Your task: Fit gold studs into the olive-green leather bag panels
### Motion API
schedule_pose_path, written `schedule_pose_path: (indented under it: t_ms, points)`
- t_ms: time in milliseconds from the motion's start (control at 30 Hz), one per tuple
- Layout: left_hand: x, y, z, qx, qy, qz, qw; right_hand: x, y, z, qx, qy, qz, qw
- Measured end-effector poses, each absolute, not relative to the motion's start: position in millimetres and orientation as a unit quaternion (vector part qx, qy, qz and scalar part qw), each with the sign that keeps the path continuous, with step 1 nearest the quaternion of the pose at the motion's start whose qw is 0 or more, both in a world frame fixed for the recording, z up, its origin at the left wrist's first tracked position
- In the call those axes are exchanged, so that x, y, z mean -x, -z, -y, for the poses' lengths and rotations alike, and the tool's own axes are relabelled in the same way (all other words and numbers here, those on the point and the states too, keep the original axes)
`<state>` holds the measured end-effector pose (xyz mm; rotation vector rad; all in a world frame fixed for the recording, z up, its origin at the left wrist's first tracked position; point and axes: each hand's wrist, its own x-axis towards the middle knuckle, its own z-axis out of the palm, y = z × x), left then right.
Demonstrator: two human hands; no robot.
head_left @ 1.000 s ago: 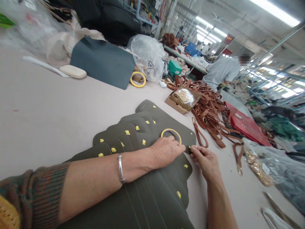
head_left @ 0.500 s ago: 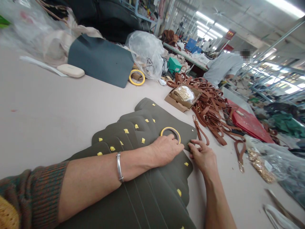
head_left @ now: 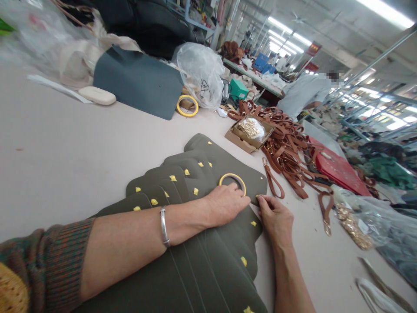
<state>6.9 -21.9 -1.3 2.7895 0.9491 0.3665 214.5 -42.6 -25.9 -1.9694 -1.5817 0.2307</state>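
Observation:
Dark olive sheet pieces [head_left: 228, 261] lie fanned out in an overlapping stack on the table, dotted with small yellow tape bits [head_left: 173, 178]. My left hand [head_left: 226, 204], with a silver bangle at its wrist, rests on the stack. Its fingers are curled over the near edge of a yellow tape roll [head_left: 241, 180]; the fingertips are partly hidden. At the right corner of the uppermost piece, my right hand [head_left: 276, 215] pinches thumb and forefinger together. A tiny yellow tape piece [head_left: 257, 196] shows at those fingertips, by the sheet's edge.
Behind the stack stand an open cardboard box [head_left: 243, 141] and a heap of brown straps [head_left: 286, 143]. A blue-grey sheet [head_left: 137, 82], a second tape roll [head_left: 187, 114] and a pale case [head_left: 97, 96] lie farther left. Bagged gold hardware [head_left: 353, 226] is at right. A person [head_left: 302, 93] bends in the background.
My right hand's fingers, spread somewhat before, have drawn together into a pinch at the sheet's corner. My left hand and the tape roll have hardly moved.

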Motion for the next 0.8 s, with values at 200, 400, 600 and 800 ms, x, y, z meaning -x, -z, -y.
schedule_pose_path:
  t_ms: [200, 400, 600, 800]
  points:
    - [-6.4, 2.7, 22.1, -0.937, -0.131, -0.313, 0.084, -213.3, 22.9, 37.6, 0.735, -0.034, 0.628, 0.253]
    - [-4.8, 0.7, 21.8, -0.932, -0.180, -0.303, 0.087, -217.6, 11.9, 49.6, 0.692, -0.160, 0.668, 0.219]
    - [-5.0, -2.3, 20.3, -0.917, -0.227, -0.314, 0.100, -225.3, -1.8, 63.1, 0.634, -0.404, 0.641, 0.153]
    - [-4.8, 1.4, 19.7, -0.912, -0.252, -0.295, 0.136, -228.8, -6.4, 64.8, 0.673, -0.337, 0.604, 0.262]
